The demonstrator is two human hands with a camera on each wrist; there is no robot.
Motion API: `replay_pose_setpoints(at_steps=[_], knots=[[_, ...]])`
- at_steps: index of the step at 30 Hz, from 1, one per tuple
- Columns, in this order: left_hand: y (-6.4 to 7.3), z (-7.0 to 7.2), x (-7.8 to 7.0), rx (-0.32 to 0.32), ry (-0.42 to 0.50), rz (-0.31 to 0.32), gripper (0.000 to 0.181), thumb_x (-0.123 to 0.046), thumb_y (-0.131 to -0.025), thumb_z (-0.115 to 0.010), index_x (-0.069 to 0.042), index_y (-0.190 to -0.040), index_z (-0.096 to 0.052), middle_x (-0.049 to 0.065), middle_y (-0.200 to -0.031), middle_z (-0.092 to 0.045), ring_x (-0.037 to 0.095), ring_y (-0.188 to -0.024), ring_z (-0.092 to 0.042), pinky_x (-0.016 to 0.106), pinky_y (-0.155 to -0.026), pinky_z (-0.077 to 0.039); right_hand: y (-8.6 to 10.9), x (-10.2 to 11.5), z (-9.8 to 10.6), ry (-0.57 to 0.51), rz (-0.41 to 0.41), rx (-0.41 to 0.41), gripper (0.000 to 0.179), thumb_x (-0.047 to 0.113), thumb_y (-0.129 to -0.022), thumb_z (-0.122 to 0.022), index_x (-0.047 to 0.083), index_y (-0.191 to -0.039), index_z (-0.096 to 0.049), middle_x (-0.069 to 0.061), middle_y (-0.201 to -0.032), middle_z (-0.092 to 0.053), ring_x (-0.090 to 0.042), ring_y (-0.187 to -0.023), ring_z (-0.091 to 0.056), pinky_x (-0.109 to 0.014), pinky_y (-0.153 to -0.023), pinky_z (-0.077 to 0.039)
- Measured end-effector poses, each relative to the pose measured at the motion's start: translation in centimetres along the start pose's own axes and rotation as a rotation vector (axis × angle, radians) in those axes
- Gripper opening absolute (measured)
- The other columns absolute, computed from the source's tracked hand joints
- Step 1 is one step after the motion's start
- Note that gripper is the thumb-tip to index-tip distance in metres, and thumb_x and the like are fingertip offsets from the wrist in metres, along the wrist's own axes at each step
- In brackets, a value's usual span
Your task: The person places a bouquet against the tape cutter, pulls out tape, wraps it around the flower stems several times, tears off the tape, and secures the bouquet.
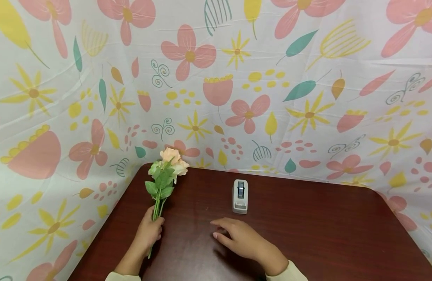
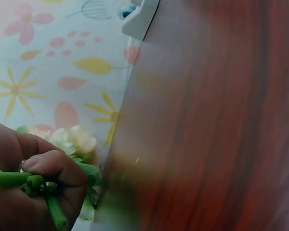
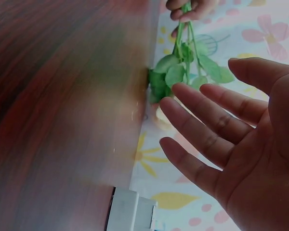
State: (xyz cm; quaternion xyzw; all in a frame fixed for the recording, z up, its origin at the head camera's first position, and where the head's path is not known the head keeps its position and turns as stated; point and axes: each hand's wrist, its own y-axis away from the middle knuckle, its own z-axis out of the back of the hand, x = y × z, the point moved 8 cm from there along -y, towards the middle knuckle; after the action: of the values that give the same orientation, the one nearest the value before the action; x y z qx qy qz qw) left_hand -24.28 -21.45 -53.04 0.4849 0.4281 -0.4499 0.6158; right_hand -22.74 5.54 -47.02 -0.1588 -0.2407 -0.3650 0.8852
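Observation:
A small bunch of pale peach and cream artificial-looking roses with green leaves is held at the left of the table. My left hand grips its green stems, whose cut ends poke out of the fist in the left wrist view. My right hand hovers over the table's middle, fingers loosely extended and nothing in them; its palm shows in the right wrist view. Just beyond it stands a white tape dispenser with a roll of clear tape, not touched by either hand.
The dark reddish-brown table has rounded far corners. A white cloth printed with pink, yellow and teal flowers hangs behind it and along its left side.

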Motion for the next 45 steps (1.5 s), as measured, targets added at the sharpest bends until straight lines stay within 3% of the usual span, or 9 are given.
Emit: replay_pose_setpoints(at_steps=[4, 11, 21, 31, 45], knots=[[0.4, -0.9, -0.4, 0.016, 0.024, -0.027, 0.062, -0.004, -0.101, -0.044, -0.007, -0.157, -0.02, -0.004, -0.062, -0.033, 0.006, -0.052, -0.031, 0.022, -0.048, -0.033, -0.2, 0.5, 0.0, 0.014, 0.025, -0.016, 0.04, 0.037, -0.106, -0.051, 0.014, -0.137, -0.061, -0.001, -0.132, -0.067, -0.01, -0.109, -0.07, -0.033, -0.094, -0.056], [0.8, -2.1, -0.6, 0.032, 0.072, -0.039, 0.055, -0.004, -0.102, -0.044, -0.005, -0.154, -0.026, -0.004, -0.063, -0.033, 0.005, -0.051, -0.03, 0.02, -0.046, -0.031, -0.7, 1.2, -0.7, 0.021, 0.025, 0.031, 0.041, 0.038, -0.106, -0.051, 0.014, -0.137, -0.061, -0.001, -0.133, -0.066, -0.01, -0.112, -0.068, -0.034, -0.096, -0.054], [1.6, -4.0, -1.6, 0.058, 0.174, -0.035, 0.04, -0.011, -0.107, -0.044, -0.004, -0.145, -0.036, -0.006, -0.058, -0.029, 0.005, -0.046, -0.024, 0.02, -0.043, -0.026, -1.2, 2.9, -2.4, 0.044, 0.09, 0.067, 0.041, 0.038, -0.106, -0.05, 0.013, -0.136, -0.062, 0.0, -0.121, -0.071, -0.006, -0.107, -0.067, -0.029, -0.093, -0.054], [2.4, -5.8, -2.8, 0.128, 0.286, -0.089, 0.022, -0.004, -0.102, -0.037, -0.002, -0.124, -0.035, -0.008, -0.058, -0.028, 0.004, -0.045, -0.024, 0.019, -0.041, -0.022, -1.4, 4.4, -3.0, 0.052, 0.165, 0.086, 0.054, 0.045, -0.101, -0.058, 0.012, -0.144, -0.053, -0.002, -0.125, -0.071, -0.008, -0.11, -0.069, -0.031, -0.096, -0.054], [3.0, -8.4, -4.4, 0.217, 0.324, -0.132, 0.011, -0.015, -0.109, -0.034, -0.007, -0.116, -0.032, -0.002, -0.072, -0.032, 0.005, -0.05, -0.027, 0.018, -0.045, -0.027, -1.5, 5.4, -3.5, 0.05, 0.192, 0.066, 0.049, 0.051, -0.103, -0.051, 0.014, -0.135, -0.059, -0.002, -0.125, -0.071, -0.009, -0.11, -0.068, -0.027, -0.093, -0.054]])
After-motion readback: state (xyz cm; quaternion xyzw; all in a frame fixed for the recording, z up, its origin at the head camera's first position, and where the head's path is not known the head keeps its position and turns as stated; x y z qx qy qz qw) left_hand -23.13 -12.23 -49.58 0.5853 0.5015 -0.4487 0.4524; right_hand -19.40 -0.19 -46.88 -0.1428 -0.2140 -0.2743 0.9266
